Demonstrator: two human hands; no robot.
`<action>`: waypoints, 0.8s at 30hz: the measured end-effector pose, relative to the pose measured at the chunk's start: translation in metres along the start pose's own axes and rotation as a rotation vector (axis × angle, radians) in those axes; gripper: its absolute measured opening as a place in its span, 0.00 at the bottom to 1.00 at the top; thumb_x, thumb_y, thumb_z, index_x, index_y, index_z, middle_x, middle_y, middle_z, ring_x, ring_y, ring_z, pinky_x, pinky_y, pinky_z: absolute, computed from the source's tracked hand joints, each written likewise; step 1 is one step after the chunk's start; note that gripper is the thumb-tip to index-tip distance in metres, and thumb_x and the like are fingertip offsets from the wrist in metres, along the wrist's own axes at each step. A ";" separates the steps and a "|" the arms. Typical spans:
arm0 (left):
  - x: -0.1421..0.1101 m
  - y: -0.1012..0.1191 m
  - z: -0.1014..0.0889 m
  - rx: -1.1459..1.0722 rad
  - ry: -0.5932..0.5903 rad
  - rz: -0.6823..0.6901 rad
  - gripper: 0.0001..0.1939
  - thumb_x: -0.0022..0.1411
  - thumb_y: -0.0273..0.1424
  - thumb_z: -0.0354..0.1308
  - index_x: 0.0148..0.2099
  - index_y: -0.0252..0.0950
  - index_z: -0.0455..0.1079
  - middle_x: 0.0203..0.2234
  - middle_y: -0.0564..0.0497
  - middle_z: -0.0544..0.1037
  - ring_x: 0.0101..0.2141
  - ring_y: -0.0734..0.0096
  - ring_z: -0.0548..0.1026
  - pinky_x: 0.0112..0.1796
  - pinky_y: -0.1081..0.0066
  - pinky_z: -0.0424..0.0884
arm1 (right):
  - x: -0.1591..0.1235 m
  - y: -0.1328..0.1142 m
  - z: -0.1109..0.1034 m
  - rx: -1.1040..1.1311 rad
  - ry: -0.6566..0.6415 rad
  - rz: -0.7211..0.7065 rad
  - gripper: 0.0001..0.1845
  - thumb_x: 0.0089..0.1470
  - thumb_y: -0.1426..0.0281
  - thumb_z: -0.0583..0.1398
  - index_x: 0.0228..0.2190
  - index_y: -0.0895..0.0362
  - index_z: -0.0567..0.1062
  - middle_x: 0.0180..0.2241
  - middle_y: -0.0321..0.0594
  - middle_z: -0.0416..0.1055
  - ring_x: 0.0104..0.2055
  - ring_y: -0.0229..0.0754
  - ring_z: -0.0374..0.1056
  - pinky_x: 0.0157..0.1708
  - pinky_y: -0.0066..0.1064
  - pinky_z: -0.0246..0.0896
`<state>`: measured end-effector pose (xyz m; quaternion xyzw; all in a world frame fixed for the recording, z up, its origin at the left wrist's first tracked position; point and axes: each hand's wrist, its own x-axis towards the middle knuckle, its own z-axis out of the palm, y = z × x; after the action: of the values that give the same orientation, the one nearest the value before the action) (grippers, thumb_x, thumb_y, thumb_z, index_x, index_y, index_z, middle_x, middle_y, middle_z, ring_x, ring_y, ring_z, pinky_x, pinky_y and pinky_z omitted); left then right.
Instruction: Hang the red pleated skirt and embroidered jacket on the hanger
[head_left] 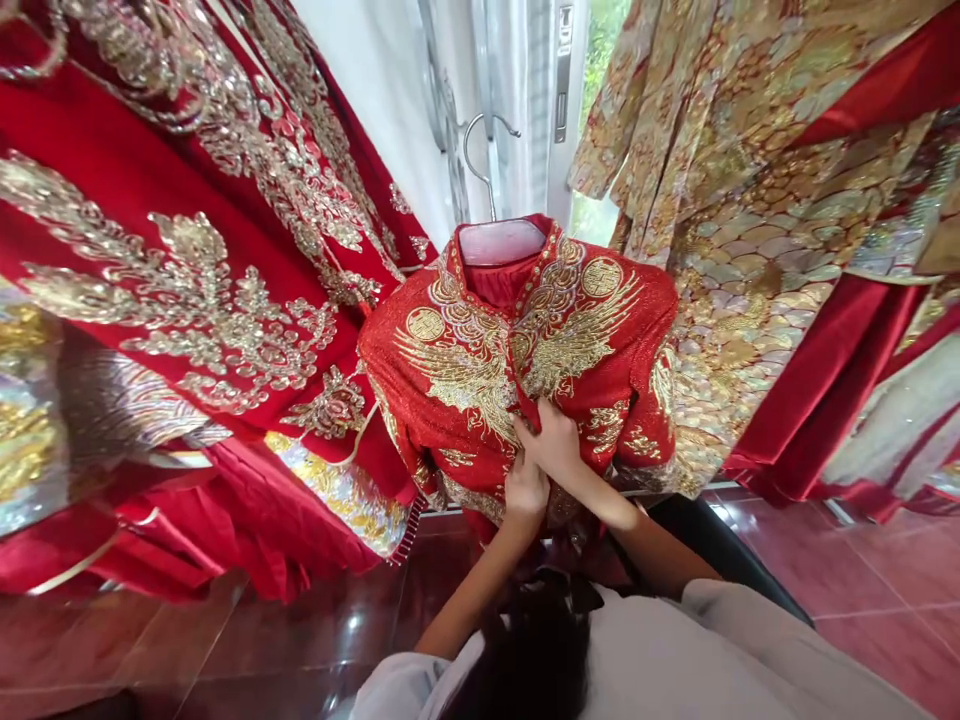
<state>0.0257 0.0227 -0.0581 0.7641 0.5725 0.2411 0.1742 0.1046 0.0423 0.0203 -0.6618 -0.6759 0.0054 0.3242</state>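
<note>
A red jacket [480, 370] with gold embroidery and a stand collar hangs in front of me on a hanger [491, 160] with a metal hook. Its front edges meet at the middle of the chest. Closed on the front opening there, my right hand [556, 442] pinches the red cloth just below the gold wing pattern. My left hand [527, 488] is lower and a little to the left, fingers curled on the same front edge. The two hands nearly touch. What lies between the fingertips, such as a fastener, is hidden.
Red garments with silver beading [225, 320] hang close on the left. A gold patterned robe [750, 260] hangs at the right, beside red velvet cloth [795, 390]. Behind are a pale curtain [375, 90] and a door frame [561, 120]. A black object [727, 550] stands near my right forearm.
</note>
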 end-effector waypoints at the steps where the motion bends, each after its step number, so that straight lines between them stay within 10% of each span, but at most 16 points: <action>1: -0.005 0.000 -0.009 -0.023 0.003 -0.002 0.16 0.62 0.23 0.45 0.49 0.34 0.68 0.37 0.38 0.75 0.35 0.57 0.77 0.32 0.65 0.70 | -0.002 0.004 -0.010 0.019 -0.001 -0.029 0.20 0.57 0.54 0.52 0.29 0.58 0.70 0.26 0.46 0.73 0.27 0.44 0.69 0.26 0.29 0.54; 5: -0.002 0.009 -0.091 -0.199 -0.128 0.226 0.18 0.65 0.39 0.46 0.26 0.37 0.67 0.17 0.52 0.68 0.21 0.68 0.69 0.23 0.71 0.64 | 0.024 0.015 -0.084 0.145 0.203 -0.265 0.29 0.57 0.47 0.47 0.21 0.56 0.66 0.18 0.39 0.64 0.20 0.37 0.60 0.24 0.29 0.50; 9: 0.057 0.035 -0.211 -0.029 0.505 0.412 0.14 0.64 0.41 0.50 0.33 0.39 0.70 0.32 0.48 0.75 0.38 0.63 0.72 0.44 0.64 0.68 | 0.105 0.003 -0.162 0.146 0.384 -0.391 0.23 0.57 0.50 0.51 0.27 0.56 0.70 0.24 0.40 0.67 0.32 0.41 0.64 0.33 0.31 0.57; 12: 0.114 0.052 -0.269 0.037 0.550 0.421 0.10 0.64 0.38 0.52 0.39 0.37 0.70 0.38 0.49 0.74 0.44 0.63 0.69 0.48 0.67 0.65 | 0.168 -0.009 -0.180 0.199 0.138 -0.541 0.21 0.53 0.50 0.56 0.31 0.56 0.71 0.27 0.39 0.69 0.39 0.43 0.64 0.40 0.31 0.58; 16: 0.157 0.057 -0.285 -0.003 0.387 0.380 0.11 0.66 0.33 0.51 0.31 0.33 0.65 0.24 0.55 0.67 0.33 0.73 0.65 0.42 0.74 0.63 | 0.206 -0.010 -0.164 0.272 -0.095 -0.594 0.26 0.54 0.46 0.53 0.20 0.54 0.62 0.20 0.36 0.60 0.31 0.40 0.58 0.33 0.30 0.56; 24: 0.158 0.068 -0.279 -0.135 0.603 0.359 0.22 0.67 0.26 0.50 0.20 0.34 0.49 0.20 0.57 0.49 0.25 0.82 0.49 0.31 0.76 0.51 | 0.219 -0.007 -0.147 0.402 0.150 -0.537 0.29 0.60 0.46 0.47 0.17 0.53 0.52 0.19 0.34 0.50 0.27 0.34 0.50 0.35 0.27 0.55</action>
<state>-0.0430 0.1519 0.2344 0.7337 0.4378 0.5196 0.0024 0.1824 0.1760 0.2338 -0.3817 -0.7856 0.0044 0.4869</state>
